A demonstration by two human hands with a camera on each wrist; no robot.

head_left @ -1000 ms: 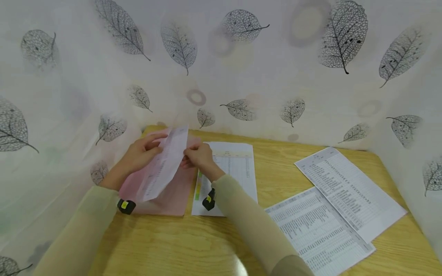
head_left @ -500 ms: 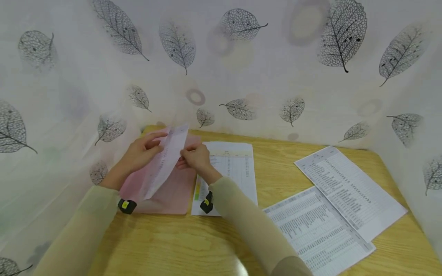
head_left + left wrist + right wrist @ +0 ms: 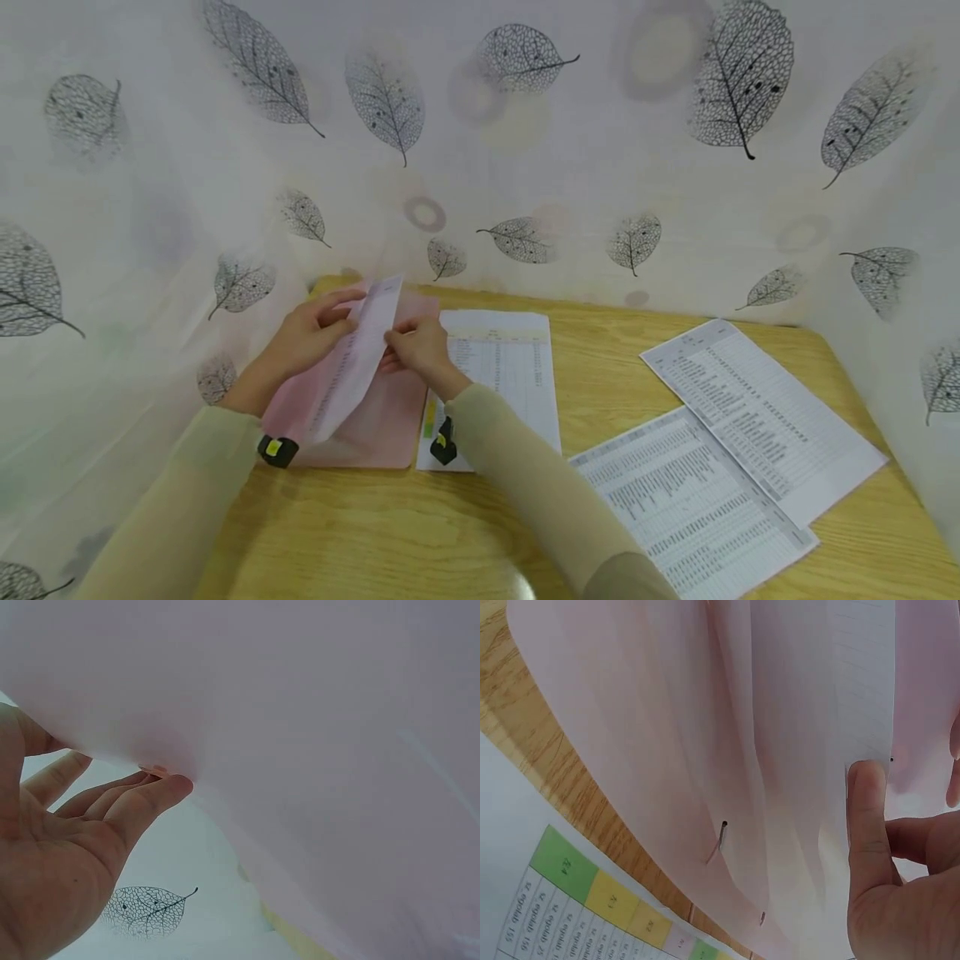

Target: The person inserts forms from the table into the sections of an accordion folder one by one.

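Note:
In the head view, a pink folder (image 3: 393, 421) lies on the left of the table with one leaf raised. My left hand (image 3: 309, 335) holds that raised leaf at its left edge; in the left wrist view, fingers (image 3: 154, 801) meet the pink edge. Against the leaf leans a printed white sheet (image 3: 357, 367), standing on edge. My right hand (image 3: 422, 348) pinches the sheet's right edge, its thumb (image 3: 868, 825) flat along it in the right wrist view. Two small metal pieces (image 3: 722, 836) show on the pink paper there.
Right of the folder lies a printed table sheet (image 3: 498, 367) with coloured cells, partly under the right forearm. Two more printed sheets, one nearer (image 3: 697, 500) and one farther (image 3: 757, 408), overlap on the wooden table (image 3: 360, 533). A leaf-patterned curtain (image 3: 562, 150) surrounds the table.
My right hand has moved a little to the left, bringing the sheet's edge closer to the raised pink leaf. The left hand has stayed nearly still.

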